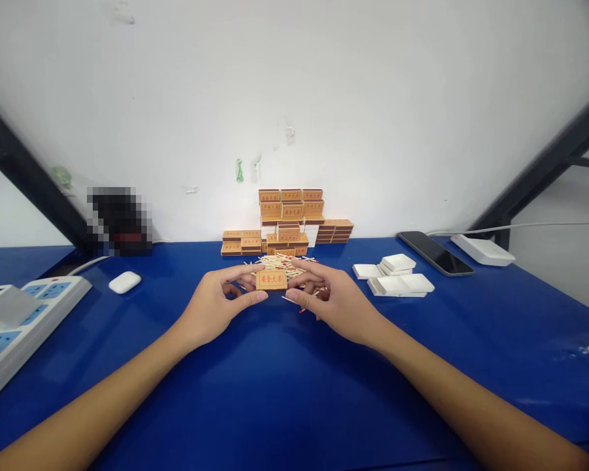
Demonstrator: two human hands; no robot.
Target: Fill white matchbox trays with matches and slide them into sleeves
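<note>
A small tan matchbox (271,279) with red characters is held between both my hands above the blue table (285,386). My left hand (216,304) pinches its left end with thumb and fingers. On the box's right end my right hand (331,297) is closed the same way. Loose matches (281,262) lie in a heap just behind the box, and some show under my right fingers.
A stack of matchboxes (288,222) stands against the white wall. White inner trays (397,275) lie to the right, with a phone (434,252) and a white box (481,249) beyond. At left are a power strip (14,324) and a white earbud case (124,282).
</note>
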